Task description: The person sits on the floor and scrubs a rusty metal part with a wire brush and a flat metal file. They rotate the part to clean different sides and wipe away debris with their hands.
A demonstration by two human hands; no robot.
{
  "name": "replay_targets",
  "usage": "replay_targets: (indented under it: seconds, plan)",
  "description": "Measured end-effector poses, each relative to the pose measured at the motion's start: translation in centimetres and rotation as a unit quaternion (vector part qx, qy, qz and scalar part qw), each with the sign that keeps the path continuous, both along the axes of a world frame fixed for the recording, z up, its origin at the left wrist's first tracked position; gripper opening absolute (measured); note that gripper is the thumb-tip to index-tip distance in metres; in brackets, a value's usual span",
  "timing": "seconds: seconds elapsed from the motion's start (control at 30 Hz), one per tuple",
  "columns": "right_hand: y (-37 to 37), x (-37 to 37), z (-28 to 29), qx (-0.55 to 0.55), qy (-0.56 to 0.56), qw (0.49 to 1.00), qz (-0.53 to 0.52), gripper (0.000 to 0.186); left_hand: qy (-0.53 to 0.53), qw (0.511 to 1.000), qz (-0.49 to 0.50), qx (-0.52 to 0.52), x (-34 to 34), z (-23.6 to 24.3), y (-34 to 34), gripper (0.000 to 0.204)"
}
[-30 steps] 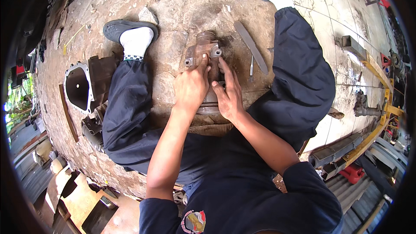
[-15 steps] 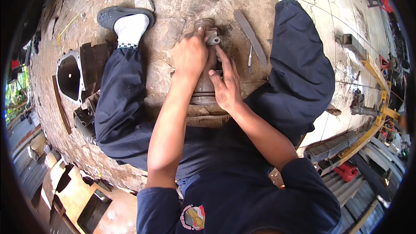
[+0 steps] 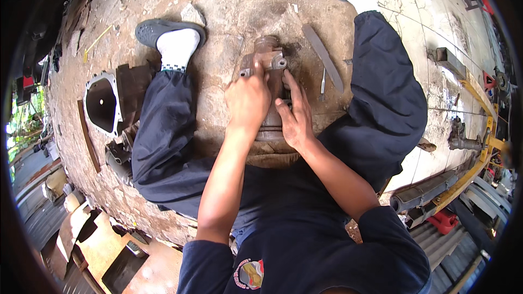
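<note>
while both hands lie on it, the casting (image 3: pixel 277 84), brown and grimy, sits on the ground (image 3: pixel 218 54) between the legs (image 3: pixel 384 71), its collared neck pointing away from the person, its wide ringed end toward the lap.

left hand (image 3: pixel 248 102): on the left side, index finger laid along the top near the neck, other fingers bent; whether they grip or merely rest can't be made out.
right hand (image 3: pixel 297 117): along the right side, thumb apart from the fingers, fingertips just below the holed lug (image 3: pixel 279 63); lightly spread, pinching nothing visible.

step in hand, by judgement: steadying or feeling over the casting by hand, no tool taken up. next move, likewise judged: a firmer hold low on both flanks if the piece is to be turned, since it looks heavy and rounded.

nearby, to the right: flat bar (image 3: pixel 323 57), thin tool (image 3: pixel 323 83) just beside it. to the left, past the leg: housing (image 3: pixel 131 90), with a pale-rimmed mouth.

hidden or unclear: the casting's underside; both palms; much of its left flank, under the left hand; the thin tool's tip, too small to tell; clutter at the far right, bent and darkened by the lens rim.
</note>
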State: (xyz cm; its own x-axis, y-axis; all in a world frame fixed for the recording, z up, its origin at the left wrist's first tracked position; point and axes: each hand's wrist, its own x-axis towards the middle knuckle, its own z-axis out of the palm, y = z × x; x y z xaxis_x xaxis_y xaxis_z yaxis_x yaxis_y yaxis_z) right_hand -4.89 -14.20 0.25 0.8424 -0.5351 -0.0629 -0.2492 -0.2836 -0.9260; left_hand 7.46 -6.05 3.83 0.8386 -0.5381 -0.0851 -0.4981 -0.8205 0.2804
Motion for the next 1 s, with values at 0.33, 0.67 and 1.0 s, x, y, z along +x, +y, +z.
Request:
replay_targets:
  seconds: [0.33, 0.67, 1.0]
  plan:
    - [0.2, 0.1, 0.6, -0.012, -0.011, 1.0, 0.0, 0.068, 0.077, 0.997, 0.019, -0.012, -0.1, 0.8, -0.6, 0.033]
    - [0.3, 0.1, 0.6, 0.047, -0.019, 0.999, -0.013, 0.071, 0.028, 0.999, -0.013, -0.04, 0.9, 0.2, -0.2, 0.029]
    - [0.6, 0.3, -0.1, 0.092, -0.036, 0.995, -0.027, 0.073, -0.001, 0.996, -0.077, -0.04, 1.6, 1.3, 1.7, 0.024]
